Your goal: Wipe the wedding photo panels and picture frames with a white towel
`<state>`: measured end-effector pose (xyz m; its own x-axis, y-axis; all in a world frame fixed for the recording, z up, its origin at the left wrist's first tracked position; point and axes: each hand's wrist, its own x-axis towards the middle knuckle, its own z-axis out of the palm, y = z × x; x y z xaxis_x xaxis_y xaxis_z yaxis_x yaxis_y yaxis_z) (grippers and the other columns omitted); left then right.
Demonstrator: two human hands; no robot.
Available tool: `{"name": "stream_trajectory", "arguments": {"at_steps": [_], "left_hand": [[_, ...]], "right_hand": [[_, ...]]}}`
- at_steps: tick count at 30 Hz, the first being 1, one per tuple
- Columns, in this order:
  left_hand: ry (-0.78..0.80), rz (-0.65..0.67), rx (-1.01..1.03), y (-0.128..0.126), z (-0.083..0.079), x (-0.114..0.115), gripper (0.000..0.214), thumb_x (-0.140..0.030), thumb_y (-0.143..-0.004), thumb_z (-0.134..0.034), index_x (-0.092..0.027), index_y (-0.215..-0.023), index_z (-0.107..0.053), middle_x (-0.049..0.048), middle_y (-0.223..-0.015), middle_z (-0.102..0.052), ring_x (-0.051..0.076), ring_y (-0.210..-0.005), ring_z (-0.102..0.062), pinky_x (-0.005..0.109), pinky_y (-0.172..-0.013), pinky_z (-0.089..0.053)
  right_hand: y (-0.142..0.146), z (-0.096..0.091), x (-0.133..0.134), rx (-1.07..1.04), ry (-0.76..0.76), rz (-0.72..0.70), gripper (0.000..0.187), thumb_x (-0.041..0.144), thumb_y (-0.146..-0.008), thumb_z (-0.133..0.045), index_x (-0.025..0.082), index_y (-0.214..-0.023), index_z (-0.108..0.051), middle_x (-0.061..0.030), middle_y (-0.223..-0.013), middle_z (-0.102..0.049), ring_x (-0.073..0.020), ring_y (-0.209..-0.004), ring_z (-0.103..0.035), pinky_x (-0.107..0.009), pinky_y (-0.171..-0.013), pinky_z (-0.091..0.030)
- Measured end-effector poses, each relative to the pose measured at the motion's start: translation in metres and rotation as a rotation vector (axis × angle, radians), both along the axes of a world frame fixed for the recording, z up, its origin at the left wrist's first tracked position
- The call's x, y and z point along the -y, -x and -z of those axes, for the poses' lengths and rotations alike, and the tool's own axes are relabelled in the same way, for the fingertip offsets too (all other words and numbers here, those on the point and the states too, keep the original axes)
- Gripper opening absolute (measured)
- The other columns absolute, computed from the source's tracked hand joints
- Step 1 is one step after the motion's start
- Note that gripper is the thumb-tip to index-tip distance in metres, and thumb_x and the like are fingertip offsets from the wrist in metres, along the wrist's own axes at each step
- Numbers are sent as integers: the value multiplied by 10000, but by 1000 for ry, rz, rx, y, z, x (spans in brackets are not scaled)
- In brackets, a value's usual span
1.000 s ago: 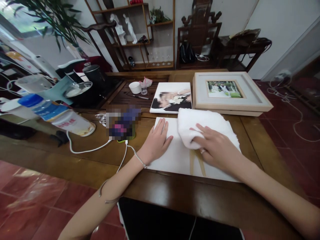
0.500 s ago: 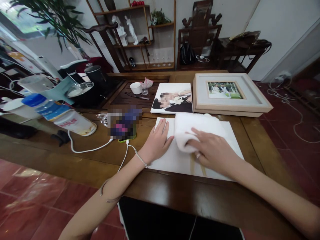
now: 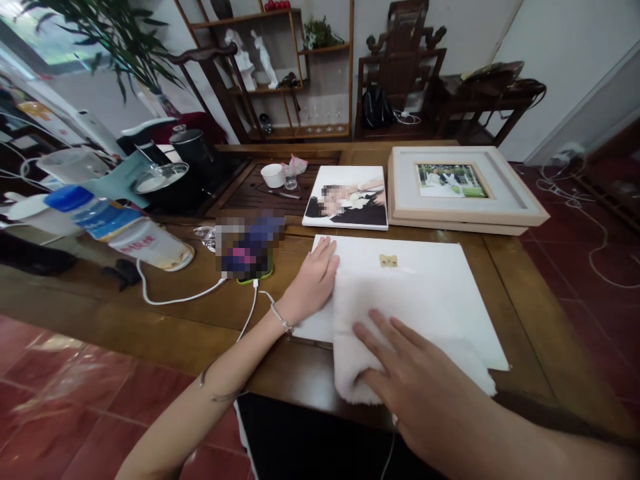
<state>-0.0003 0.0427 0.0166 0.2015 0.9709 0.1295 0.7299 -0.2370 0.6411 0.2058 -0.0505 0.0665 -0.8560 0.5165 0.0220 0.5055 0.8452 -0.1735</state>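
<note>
Bench: the brown polished-wood bench point(image 3: 175, 327) carries everything handled here; its near edge runs just below the work
Framed photo: a pale wooden box frame with a light grey mount and a small outdoor photo point(image 3: 453, 181) lies face up at the far right of the bench, well clear of the fingers
White panel: the flat white rectangular panel point(image 3: 440, 277) lies on the bench directly before the person; its far half shows, while much of its near half is hidden by cloth and hand
Photo panel: a white-edged square panel printed with a partly blurred photo point(image 3: 367, 197) lies beyond the white panel, apart from it
Cloth: the thick, fluffy white folded cloth point(image 3: 363, 320) lies across the white panel and overhangs its near edge; the step in hand looks like wiping that surface
Right hand: the right hand point(image 3: 425, 380) rests palm down on the cloth, its fingers spread apart and pressing rather than clasping; another stroke would call for bringing the cloth back onto the panel with even, light pressure
Left hand: the left hand point(image 3: 316, 280) lies flat at the panel's left side, fingers extended and holding nothing; it seems to brace the panel, and a further stroke would need that same steadiness
Hanger: a small gold-coloured metal hanging plate point(image 3: 389, 261) sits near the panel's far edge, just beyond the cloth; wiping around it would call for care against snagging
</note>
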Motion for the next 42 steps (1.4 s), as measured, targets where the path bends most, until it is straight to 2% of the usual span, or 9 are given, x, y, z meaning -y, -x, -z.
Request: {"name": "stream_trajectory", "arguments": {"at_steps": [4,10,14,19,22,26,32,35,42], "left_hand": [[14,-82,153,-2,-3,-2,495,-358,-991,-292,-86,-1350,-499,150,-1482,-451,217,-1430,-338,415,-1204,-219],[-35,-101,213,-2,1,-3,464,-377,-987,-328,-119,-1316,-529,123,-1442,-507,219,-1407,-378,409,-1192,-253],[-51,-95,226,-2,-1,-3,459,-351,-986,-325,-113,-1333,-509,126,-1449,-499,217,-1405,-382,418,-1192,-256],[-16,-128,213,-3,-5,-2,487,-365,-984,-324,-102,-1358,-493,129,-1468,-476,219,-1407,-381,414,-1195,-255],[-17,-122,214,-3,-8,-1,471,-357,-989,-313,-126,-1354,-500,107,-1467,-481,205,-1402,-390,408,-1194,-261],[-4,-127,195,-4,-7,-1,480,-347,-986,-322,-95,-1360,-486,132,-1470,-471,217,-1403,-388,419,-1192,-260],[-22,-129,187,-3,-3,-2,508,-379,-986,-330,-82,-1375,-467,145,-1476,-461,217,-1399,-392,413,-1188,-266],[-60,-135,191,-2,-4,-2,499,-359,-985,-333,-76,-1374,-466,151,-1480,-453,209,-1405,-383,404,-1191,-262],[-102,-175,239,-1,-11,-1,454,-339,-987,-325,-120,-1338,-510,124,-1461,-484,196,-1393,-401,396,-1194,-258]], "right_hand": [[-2,-3,-39,25,43,85,428,118,-732,-616,202,-1149,-669,-110,-1442,-499,-361,-1344,-410,-510,-1054,-426],[15,17,-104,25,-189,228,468,24,-735,-535,119,-1179,-649,-155,-1459,-468,-372,-1386,-332,-519,-1122,-317],[28,23,-81,44,-172,176,391,74,-788,-530,122,-1149,-673,-191,-1453,-461,-408,-1384,-316,-581,-1116,-283],[18,8,-15,-34,46,-70,286,229,-813,-601,154,-1071,-697,-187,-1464,-447,-416,-1379,-317,-589,-1112,-292],[4,-1,-7,-39,165,-106,291,204,-785,-627,176,-1068,-691,-137,-1466,-463,-357,-1396,-316,-534,-1133,-300],[-5,2,-50,-27,125,8,395,84,-741,-593,202,-1110,-672,-77,-1481,-457,-299,-1410,-309,-508,-1149,-284],[12,16,-117,-20,-137,214,466,19,-762,-513,143,-1195,-628,-138,-1455,-478,-325,-1394,-335,-527,-1117,-319],[23,18,-105,-1,-120,187,438,33,-758,-536,118,-1174,-647,-164,-1461,-463,-356,-1406,-295,-559,-1133,-267],[6,4,-22,-49,182,-99,366,121,-737,-597,179,-1088,-681,-95,-1509,-414,-329,-1442,-194,-541,-1177,-188]]}}
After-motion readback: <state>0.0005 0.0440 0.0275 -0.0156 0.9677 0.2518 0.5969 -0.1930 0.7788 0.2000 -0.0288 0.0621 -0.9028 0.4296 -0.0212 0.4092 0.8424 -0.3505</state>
